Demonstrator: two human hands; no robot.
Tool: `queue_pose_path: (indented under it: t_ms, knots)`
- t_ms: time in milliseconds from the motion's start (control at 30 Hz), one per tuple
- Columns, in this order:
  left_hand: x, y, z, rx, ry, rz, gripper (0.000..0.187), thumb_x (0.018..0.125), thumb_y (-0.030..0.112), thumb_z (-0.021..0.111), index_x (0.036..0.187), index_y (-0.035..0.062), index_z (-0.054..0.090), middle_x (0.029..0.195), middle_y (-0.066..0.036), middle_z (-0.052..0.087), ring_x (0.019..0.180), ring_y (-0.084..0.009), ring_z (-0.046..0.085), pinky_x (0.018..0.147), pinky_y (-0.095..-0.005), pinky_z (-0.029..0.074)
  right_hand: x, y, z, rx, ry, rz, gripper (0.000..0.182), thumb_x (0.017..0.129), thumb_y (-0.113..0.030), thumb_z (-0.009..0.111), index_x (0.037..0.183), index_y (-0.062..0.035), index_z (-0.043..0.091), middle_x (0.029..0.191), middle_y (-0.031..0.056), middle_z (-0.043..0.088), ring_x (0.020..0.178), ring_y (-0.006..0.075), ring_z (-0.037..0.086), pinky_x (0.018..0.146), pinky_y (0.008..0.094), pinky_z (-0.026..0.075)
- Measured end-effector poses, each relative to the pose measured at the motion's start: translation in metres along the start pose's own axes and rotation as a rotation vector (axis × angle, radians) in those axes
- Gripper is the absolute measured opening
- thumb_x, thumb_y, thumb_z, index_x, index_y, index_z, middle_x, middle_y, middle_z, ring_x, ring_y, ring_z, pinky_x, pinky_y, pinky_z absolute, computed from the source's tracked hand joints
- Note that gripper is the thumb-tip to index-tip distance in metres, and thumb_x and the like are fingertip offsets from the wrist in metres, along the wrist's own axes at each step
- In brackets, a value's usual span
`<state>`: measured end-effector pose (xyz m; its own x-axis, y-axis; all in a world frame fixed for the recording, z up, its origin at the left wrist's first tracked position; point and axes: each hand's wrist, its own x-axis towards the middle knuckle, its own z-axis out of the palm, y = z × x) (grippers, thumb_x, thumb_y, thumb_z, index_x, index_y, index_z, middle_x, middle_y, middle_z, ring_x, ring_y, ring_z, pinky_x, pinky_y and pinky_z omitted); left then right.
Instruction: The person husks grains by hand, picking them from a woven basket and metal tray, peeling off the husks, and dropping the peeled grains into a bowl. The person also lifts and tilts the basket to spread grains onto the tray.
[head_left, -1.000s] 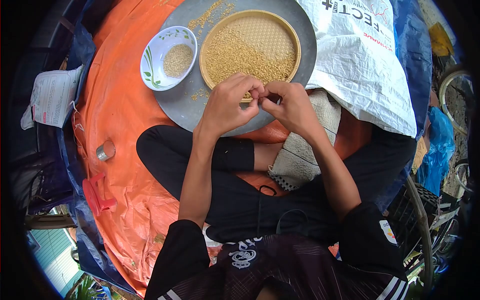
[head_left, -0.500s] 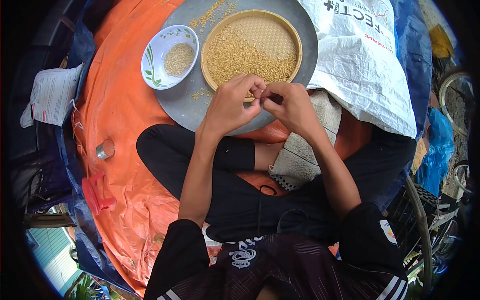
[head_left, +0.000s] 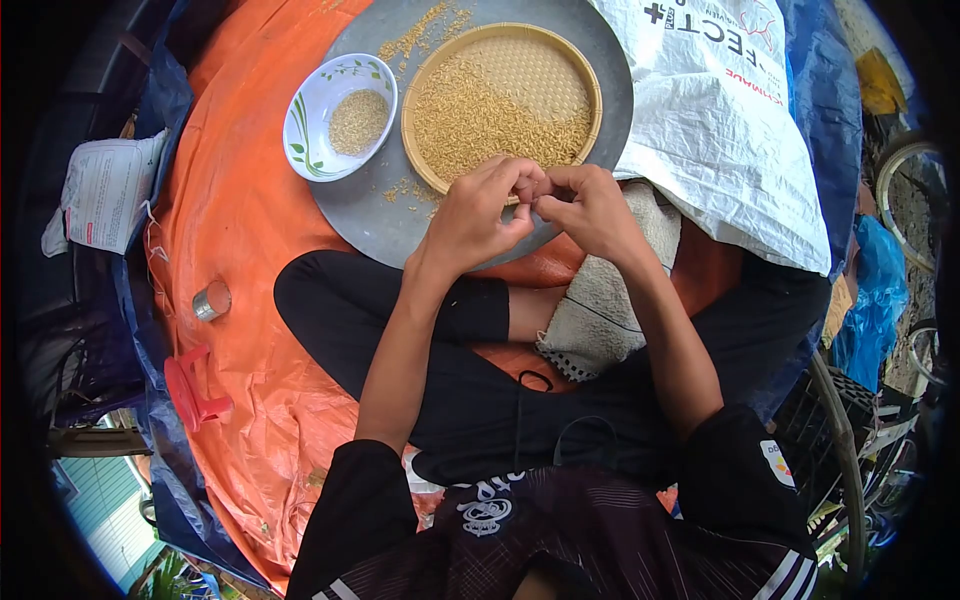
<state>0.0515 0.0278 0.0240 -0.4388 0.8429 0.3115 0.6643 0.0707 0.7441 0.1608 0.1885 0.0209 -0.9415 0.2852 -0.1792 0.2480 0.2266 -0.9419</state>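
My left hand [head_left: 487, 212] and my right hand [head_left: 594, 212] meet at the fingertips over the near rim of a round woven bamboo tray [head_left: 535, 70]. Both are closed in a pinch, and whatever sits between the fingers is too small to make out. Unhusked rice grains [head_left: 490, 120] cover much of the tray, mostly its left and near side. Left of it, a white bowl with green leaf patterns [head_left: 305, 115] holds a small heap of paler grains [head_left: 357, 122]. Tray and bowl both rest on a large round grey platter [head_left: 350, 215].
Loose grains [head_left: 415, 38] lie on the platter's far side. A white printed sack [head_left: 720, 150] spreads out at the right, with a beige cloth [head_left: 610, 300] by my leg. On the orange tarp [head_left: 240, 260] at left are a small can [head_left: 211, 300] and a red plastic object [head_left: 195, 390].
Both hands have shifted slightly to the right, and their fingertips press closer together. The tray, bowl and platter look almost the same.
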Motion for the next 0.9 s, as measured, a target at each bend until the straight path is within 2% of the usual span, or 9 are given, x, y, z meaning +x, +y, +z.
queue_pose_path:
  t_ms: [200, 333, 400, 633, 733, 900]
  knots:
    - [0.001, 0.0, -0.002, 0.054, 0.05, 0.047, 0.043, 0.073, -0.005, 0.071, 0.115, 0.004, 0.064, 0.09, -0.008, 0.068, 0.084, -0.0212, 0.07, 0.077, -0.0354, 0.057, 0.004, 0.006, 0.001, 0.182, -0.028, 0.074, 0.015, 0.083, -0.011, 0.069, 0.087, 0.0029, 0.075, 0.069, 0.0042, 0.066, 0.065, 0.0091, 0.061, 0.061, 0.0267, 0.048]
    - [0.002, 0.005, -0.013, -0.032, 0.024, -0.014, 0.041, 0.075, -0.004, 0.072, 0.114, 0.0046, 0.065, 0.089, -0.007, 0.07, 0.084, -0.0199, 0.071, 0.077, -0.0338, 0.056, 0.003, -0.004, -0.003, 0.286, -0.038, 0.094, 0.014, 0.086, -0.01, 0.069, 0.089, 0.0025, 0.075, 0.072, 0.0021, 0.068, 0.066, 0.0076, 0.062, 0.062, 0.0248, 0.048]
    - [0.002, 0.007, -0.023, -0.042, -0.012, -0.04, 0.038, 0.076, -0.003, 0.073, 0.112, 0.0047, 0.066, 0.09, -0.007, 0.071, 0.084, -0.0196, 0.071, 0.076, -0.0329, 0.056, 0.002, -0.004, -0.003, 0.325, -0.054, 0.088, 0.012, 0.088, -0.008, 0.068, 0.09, 0.0017, 0.075, 0.075, 0.0016, 0.068, 0.068, 0.007, 0.06, 0.064, 0.0236, 0.047]
    - [0.004, 0.007, -0.021, 0.007, 0.105, 0.022, 0.029, 0.078, -0.001, 0.077, 0.104, 0.0043, 0.067, 0.095, -0.008, 0.075, 0.085, -0.0218, 0.073, 0.075, -0.0336, 0.057, 0.002, -0.002, -0.001, 0.345, -0.082, 0.062, 0.011, 0.089, -0.005, 0.068, 0.093, 0.0022, 0.075, 0.078, 0.0026, 0.07, 0.07, 0.0075, 0.061, 0.067, 0.0228, 0.048]
    - [0.004, 0.009, -0.019, 0.045, 0.113, 0.037, 0.026, 0.078, -0.001, 0.078, 0.101, 0.0049, 0.068, 0.094, -0.008, 0.075, 0.085, -0.0229, 0.073, 0.075, -0.0348, 0.057, 0.002, -0.004, 0.001, 0.385, -0.043, 0.055, 0.013, 0.089, -0.009, 0.07, 0.09, 0.0027, 0.077, 0.074, 0.0027, 0.07, 0.068, 0.0068, 0.063, 0.063, 0.0234, 0.049]
    - [0.003, 0.008, -0.017, 0.127, 0.117, 0.049, 0.023, 0.077, 0.0, 0.08, 0.097, 0.0059, 0.069, 0.092, -0.007, 0.074, 0.085, -0.0251, 0.073, 0.072, -0.0362, 0.057, 0.002, -0.002, 0.0, 0.346, -0.054, 0.071, 0.015, 0.088, -0.009, 0.071, 0.093, 0.0033, 0.078, 0.076, 0.0035, 0.072, 0.069, 0.0073, 0.065, 0.064, 0.0237, 0.051]
